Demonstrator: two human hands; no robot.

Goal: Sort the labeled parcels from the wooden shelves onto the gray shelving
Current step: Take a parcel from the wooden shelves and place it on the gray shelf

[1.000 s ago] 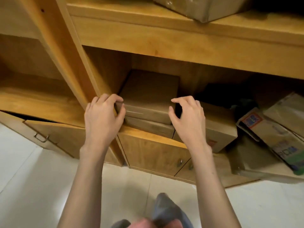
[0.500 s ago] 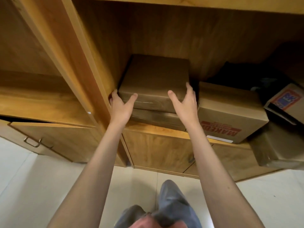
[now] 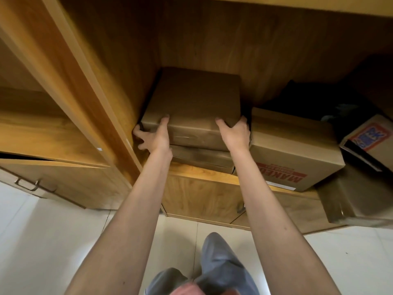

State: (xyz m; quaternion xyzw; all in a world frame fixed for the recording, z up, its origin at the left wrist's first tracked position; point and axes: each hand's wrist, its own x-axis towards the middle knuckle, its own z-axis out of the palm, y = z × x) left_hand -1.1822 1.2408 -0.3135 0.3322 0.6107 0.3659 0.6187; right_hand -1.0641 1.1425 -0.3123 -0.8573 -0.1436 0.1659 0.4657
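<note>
**Item: top parcel, wooden shelf, two-hand lift**

Location: the top parcel (image 3: 195, 103) lies on a lower parcel (image 3: 202, 159), at the left end of the wooden shelf (image 3: 204, 174). Left hand (image 3: 152, 136): thumb on the top face, fingers curled round the left corner. Right hand (image 3: 236, 133): thumb on top, fingers wrapped round the right edge. Neighbour: printed carton (image 3: 293, 150) just beside. Handling advice: draw it straight out and level, so the lower parcel stays put.

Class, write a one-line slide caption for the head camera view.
Left hand and right hand grip the top brown parcel stacked on another parcel in the wooden shelf.
</note>
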